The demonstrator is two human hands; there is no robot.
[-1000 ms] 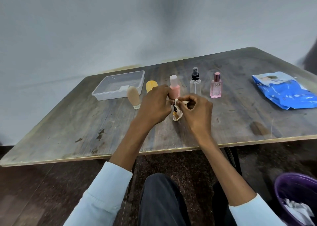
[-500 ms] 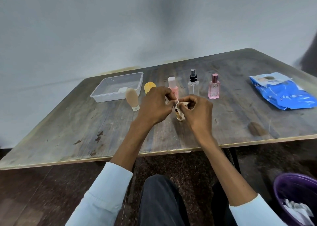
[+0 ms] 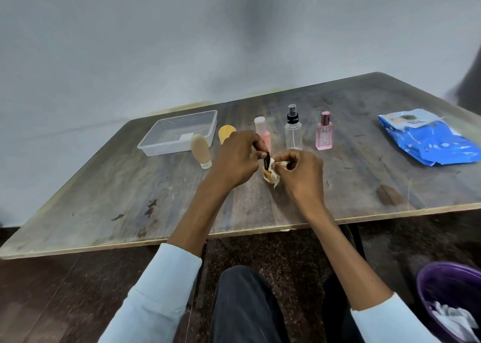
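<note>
A small amber bottle with a black cap (image 3: 267, 169) is held just above the wooden table (image 3: 130, 186), near its middle. My left hand (image 3: 235, 160) pinches the black cap from the left. My right hand (image 3: 299, 172) holds a crumpled white wipe (image 3: 274, 172) against the bottle's right side. Most of the bottle is hidden between my two hands and the wipe.
Behind my hands stand a tan tube (image 3: 201, 150), a yellow tube (image 3: 226, 134), a pink bottle (image 3: 263, 133), a clear spray bottle (image 3: 293, 129) and a pink perfume bottle (image 3: 324, 131). A clear tray (image 3: 179, 131) lies back left, a blue wipe pack (image 3: 429, 139) right, a purple bin (image 3: 450, 298) on the floor.
My hands have stayed close together on the small bottle. The wipe has shifted slightly on the bottle, and the black cap now shows between my left fingers.
</note>
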